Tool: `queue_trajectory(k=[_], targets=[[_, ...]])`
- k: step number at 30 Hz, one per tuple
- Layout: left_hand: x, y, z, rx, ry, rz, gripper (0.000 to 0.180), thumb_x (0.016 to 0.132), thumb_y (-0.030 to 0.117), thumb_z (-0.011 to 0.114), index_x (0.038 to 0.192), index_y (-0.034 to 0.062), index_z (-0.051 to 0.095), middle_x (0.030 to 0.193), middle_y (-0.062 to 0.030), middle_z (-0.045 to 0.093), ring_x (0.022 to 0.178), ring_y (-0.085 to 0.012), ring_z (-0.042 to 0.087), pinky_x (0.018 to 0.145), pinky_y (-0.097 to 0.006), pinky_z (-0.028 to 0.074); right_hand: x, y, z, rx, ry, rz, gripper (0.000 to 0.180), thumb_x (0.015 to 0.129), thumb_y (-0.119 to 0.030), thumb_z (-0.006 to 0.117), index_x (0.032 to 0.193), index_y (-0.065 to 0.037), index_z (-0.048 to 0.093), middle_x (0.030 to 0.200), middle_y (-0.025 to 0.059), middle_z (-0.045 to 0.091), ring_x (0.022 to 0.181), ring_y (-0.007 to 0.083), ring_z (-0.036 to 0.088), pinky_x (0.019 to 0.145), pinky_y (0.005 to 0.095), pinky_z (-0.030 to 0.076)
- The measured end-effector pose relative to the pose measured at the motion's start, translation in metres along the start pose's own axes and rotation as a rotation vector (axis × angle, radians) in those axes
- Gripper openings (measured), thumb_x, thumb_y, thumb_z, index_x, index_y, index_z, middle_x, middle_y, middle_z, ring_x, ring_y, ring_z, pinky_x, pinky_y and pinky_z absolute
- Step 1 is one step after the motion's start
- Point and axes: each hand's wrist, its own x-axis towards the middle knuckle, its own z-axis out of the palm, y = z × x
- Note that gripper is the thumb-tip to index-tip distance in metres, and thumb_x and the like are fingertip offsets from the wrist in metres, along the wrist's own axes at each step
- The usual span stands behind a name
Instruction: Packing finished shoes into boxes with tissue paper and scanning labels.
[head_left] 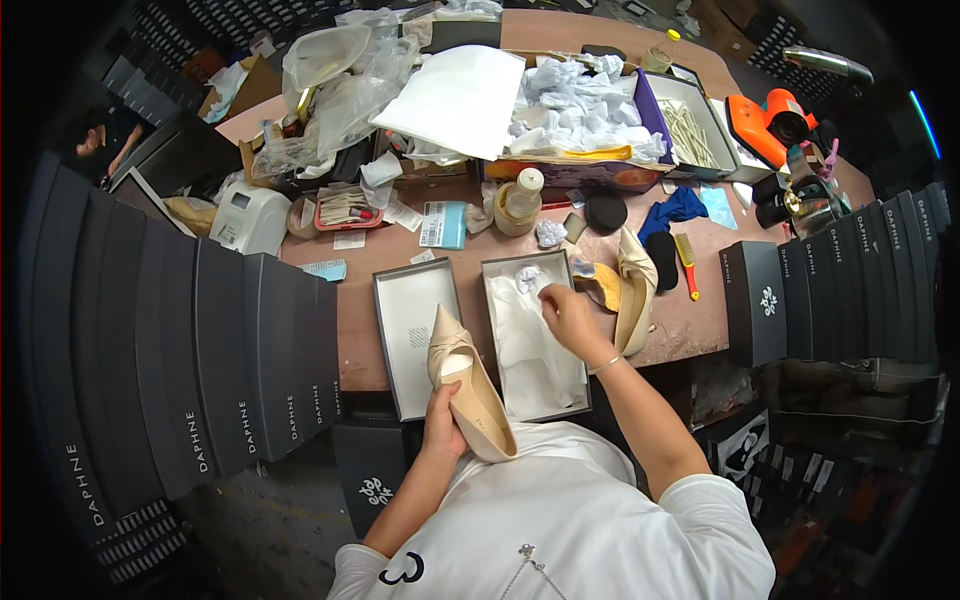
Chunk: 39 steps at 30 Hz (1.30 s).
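My left hand point(444, 425) is closed around the heel half of a beige pointed-toe flat shoe point(482, 418), its toe pointing up and away from me. White stuffing shows inside its front. Over an open shoebox point(577, 385) lined with white tissue paper point(530, 350), my right hand point(572, 318) has its fingers curled together beside a crumpled wad of paper point(530, 279); what they hold, if anything, is hidden. The grey box lid point(390, 345) lies inside-up to the left. A second beige shoe point(634, 290) rests right of the box, next to a yellow cloth point(598, 284).
Dark shoeboxes are stacked at left point(215, 370) and right point(755, 300). Behind stand a bottle point(519, 205), a purple-edged carton of crumpled paper point(655, 115) and a tray of sticks point(728, 145). A brush point(686, 265) lies at right; a person point(118, 140) is far left.
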Motion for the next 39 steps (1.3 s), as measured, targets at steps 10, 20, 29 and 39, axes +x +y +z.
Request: queue_trajectory(k=[10, 20, 29, 39], targets=[[0.001, 0.008, 0.005, 0.188, 0.078, 0.112, 0.036, 0.092, 0.022, 0.053, 0.121, 0.0005, 0.052, 0.102, -0.0168, 0.063, 0.091, -0.0291, 0.066, 0.078, -0.043, 0.056, -0.018, 0.005, 0.021, -0.029, -0.367, -0.121, 0.025, 0.077, -0.010, 0.065, 0.100, -0.002, 0.062, 0.081, 0.0175, 0.065, 0.078, 0.0348, 0.064, 0.074, 0.0409, 0.052], [-0.001, 0.012, 0.036, -0.019, -0.023, -0.054, 0.050, 0.094, 0.040, 0.055, 0.128, 0.0048, 0.050, 0.119, -0.0117, 0.059, 0.111, -0.0239, 0.057, 0.096, -0.039, 0.047, -0.036, -0.039, 0.006, 0.352, -0.226, 0.268, 0.055, 0.087, -0.007, 0.062, 0.138, -0.009, 0.042, 0.079, 0.0132, 0.054, 0.063, 0.0231, 0.063, 0.055, 0.0362, 0.055], [0.001, -0.013, 0.040, 0.194, -0.061, 0.178, 0.050, 0.096, 0.034, 0.058, 0.134, 0.0104, 0.035, 0.124, -0.0084, 0.050, 0.113, -0.0213, 0.054, 0.093, -0.038, 0.049, -0.041, -0.073, -0.002, 0.579, -0.532, 0.301, 0.035, 0.085, -0.005, 0.057, 0.119, 0.000, 0.063, 0.099, 0.0100, 0.062, 0.089, 0.0144, 0.057, 0.082, 0.0279, 0.047], [-0.003, -0.022, 0.041, 0.203, -0.052, 0.163, 0.047, 0.098, 0.034, 0.055, 0.132, 0.0101, 0.034, 0.124, -0.0086, 0.049, 0.114, -0.0206, 0.053, 0.093, -0.038, 0.049, -0.044, -0.079, 0.017, -0.215, -0.198, -0.388, 0.033, 0.072, 0.001, 0.065, 0.104, -0.008, 0.065, 0.118, 0.0152, 0.053, 0.102, 0.0341, 0.059, 0.083, 0.0396, 0.050]])
